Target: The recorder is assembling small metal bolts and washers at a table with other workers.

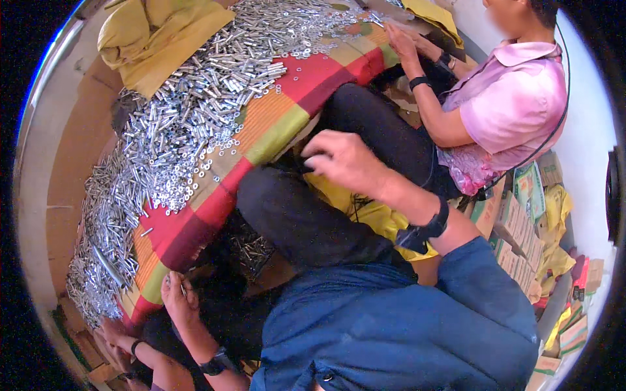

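Observation:
My left hand (180, 301) is closed at the near edge of the cloth-covered work surface, its fingers around a small metal piece mostly hidden by them. Over my lap, beside my raised knee, my right hand (343, 161) hangs with its fingers loosely bent and apart; nothing shows between them. Below that hand lies a yellow bag (375, 218) with dark pieces by its opening. A long heap of silvery bolts (166, 124) covers the checked cloth (179, 238). Small washers (171, 192) are scattered along the heap's near side.
A yellow sack (163, 49) rests on the heap's far side. At the right, a co-worker in a pink shirt (515, 98) has both hands at the cloth's edge. Another person's hand (117, 339) reaches in at lower left. Small cartons (518, 221) are stacked at right.

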The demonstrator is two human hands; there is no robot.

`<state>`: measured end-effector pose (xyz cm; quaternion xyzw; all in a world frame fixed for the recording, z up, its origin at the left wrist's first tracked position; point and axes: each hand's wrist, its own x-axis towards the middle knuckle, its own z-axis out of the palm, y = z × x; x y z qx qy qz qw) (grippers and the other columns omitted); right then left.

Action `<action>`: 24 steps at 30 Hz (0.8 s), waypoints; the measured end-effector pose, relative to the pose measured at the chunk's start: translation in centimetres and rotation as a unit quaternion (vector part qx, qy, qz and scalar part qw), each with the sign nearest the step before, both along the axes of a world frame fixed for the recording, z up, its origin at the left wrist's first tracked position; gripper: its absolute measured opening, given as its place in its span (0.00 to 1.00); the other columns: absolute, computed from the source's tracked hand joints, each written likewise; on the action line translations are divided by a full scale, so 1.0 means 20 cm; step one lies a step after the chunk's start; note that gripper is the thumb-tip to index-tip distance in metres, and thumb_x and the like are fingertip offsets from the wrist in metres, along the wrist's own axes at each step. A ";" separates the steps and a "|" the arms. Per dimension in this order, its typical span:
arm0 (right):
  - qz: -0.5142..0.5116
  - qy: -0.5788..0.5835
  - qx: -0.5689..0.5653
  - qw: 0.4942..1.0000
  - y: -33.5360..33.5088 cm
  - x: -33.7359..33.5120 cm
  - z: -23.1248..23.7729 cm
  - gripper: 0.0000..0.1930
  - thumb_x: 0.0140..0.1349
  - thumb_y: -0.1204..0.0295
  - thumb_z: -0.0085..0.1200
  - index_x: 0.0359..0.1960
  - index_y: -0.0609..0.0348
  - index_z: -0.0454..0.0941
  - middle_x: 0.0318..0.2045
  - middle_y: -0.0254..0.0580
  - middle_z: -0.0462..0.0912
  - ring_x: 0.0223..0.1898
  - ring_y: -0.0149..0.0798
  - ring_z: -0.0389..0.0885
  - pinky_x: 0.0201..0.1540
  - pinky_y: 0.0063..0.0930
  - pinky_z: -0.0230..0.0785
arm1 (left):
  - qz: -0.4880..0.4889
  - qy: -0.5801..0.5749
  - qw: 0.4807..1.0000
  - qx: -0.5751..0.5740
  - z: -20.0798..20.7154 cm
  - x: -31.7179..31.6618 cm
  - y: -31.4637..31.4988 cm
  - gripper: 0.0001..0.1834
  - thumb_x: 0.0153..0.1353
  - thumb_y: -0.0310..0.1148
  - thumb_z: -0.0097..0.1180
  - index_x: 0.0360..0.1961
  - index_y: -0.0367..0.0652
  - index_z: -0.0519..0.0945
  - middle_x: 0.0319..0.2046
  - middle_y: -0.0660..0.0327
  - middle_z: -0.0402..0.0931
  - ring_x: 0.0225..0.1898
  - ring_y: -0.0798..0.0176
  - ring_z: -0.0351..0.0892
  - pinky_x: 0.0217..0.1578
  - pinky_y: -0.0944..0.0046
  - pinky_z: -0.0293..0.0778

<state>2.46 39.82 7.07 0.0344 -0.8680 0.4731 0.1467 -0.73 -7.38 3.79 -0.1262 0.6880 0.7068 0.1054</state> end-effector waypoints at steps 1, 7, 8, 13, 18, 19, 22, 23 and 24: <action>-0.045 -0.052 0.013 0.998 0.11 0.01 -0.07 0.09 0.56 0.70 0.58 0.34 0.63 0.82 0.34 0.54 0.83 0.39 0.56 0.84 0.44 0.44 0.78 | -0.002 0.000 1.000 -0.003 0.01 0.01 0.01 0.13 0.74 0.42 0.51 0.32 0.49 0.72 0.16 0.70 0.67 0.08 0.77 0.54 0.08 0.75 0.48; -0.002 -0.204 0.213 0.956 0.40 0.01 -0.69 0.09 0.55 0.72 0.56 0.35 0.63 0.83 0.35 0.61 0.84 0.41 0.62 0.84 0.45 0.50 0.77 | 0.026 -0.018 0.999 -0.015 0.01 0.00 0.06 0.13 0.74 0.42 0.51 0.32 0.51 0.71 0.16 0.70 0.67 0.08 0.77 0.55 0.07 0.75 0.50; 0.020 -0.220 0.233 0.947 0.36 -0.02 -0.78 0.12 0.53 0.73 0.57 0.39 0.64 0.82 0.38 0.60 0.84 0.43 0.61 0.83 0.46 0.49 0.76 | 0.015 -0.004 0.999 -0.049 -0.02 0.01 0.03 0.13 0.74 0.42 0.51 0.31 0.51 0.71 0.16 0.70 0.67 0.08 0.77 0.55 0.07 0.75 0.50; 0.018 -0.282 0.242 0.928 0.22 -0.16 -1.26 0.17 0.54 0.72 0.59 0.45 0.66 0.80 0.46 0.62 0.82 0.51 0.61 0.81 0.51 0.49 0.75 | 0.089 -0.047 0.995 -0.016 -0.06 0.03 -0.03 0.13 0.74 0.41 0.51 0.31 0.50 0.71 0.17 0.69 0.68 0.08 0.77 0.56 0.07 0.75 0.50; 0.001 -0.446 0.166 0.880 0.28 -0.13 -1.57 0.26 0.54 0.65 0.65 0.55 0.62 0.79 0.54 0.59 0.82 0.55 0.56 0.80 0.56 0.44 0.74 | 0.043 -0.055 0.997 -0.022 -0.01 0.03 0.11 0.13 0.74 0.40 0.51 0.31 0.49 0.71 0.18 0.68 0.68 0.08 0.76 0.57 0.08 0.75 0.51; 0.018 -0.443 0.165 0.881 0.23 -0.16 -1.64 0.26 0.54 0.65 0.65 0.55 0.62 0.79 0.54 0.59 0.82 0.55 0.56 0.80 0.56 0.44 0.74 | 0.058 -0.054 0.996 -0.030 -0.01 0.05 0.08 0.13 0.74 0.40 0.51 0.31 0.49 0.71 0.18 0.68 0.68 0.08 0.76 0.57 0.08 0.75 0.51; 0.027 -0.402 0.272 0.874 0.18 -0.07 -1.70 0.24 0.55 0.69 0.63 0.55 0.60 0.79 0.55 0.59 0.80 0.57 0.54 0.80 0.56 0.45 0.74 | 0.082 -0.065 0.994 -0.007 -0.05 0.06 0.05 0.13 0.74 0.40 0.52 0.31 0.49 0.71 0.18 0.68 0.69 0.08 0.76 0.56 0.08 0.75 0.51; 0.032 -0.402 0.273 0.873 0.17 -0.04 -1.69 0.24 0.55 0.69 0.63 0.55 0.60 0.79 0.55 0.59 0.80 0.57 0.54 0.80 0.56 0.45 0.74 | 0.086 -0.025 0.995 -0.050 -0.11 0.07 -0.03 0.13 0.74 0.40 0.52 0.31 0.49 0.71 0.18 0.68 0.69 0.08 0.76 0.56 0.08 0.75 0.51; 0.047 -0.389 0.201 0.898 0.18 0.01 -1.67 0.23 0.53 0.69 0.63 0.53 0.60 0.79 0.53 0.59 0.81 0.55 0.55 0.80 0.54 0.46 0.74 | 0.084 0.015 0.992 -0.092 -0.14 0.06 -0.03 0.13 0.74 0.40 0.52 0.31 0.49 0.71 0.17 0.68 0.69 0.08 0.75 0.56 0.08 0.75 0.51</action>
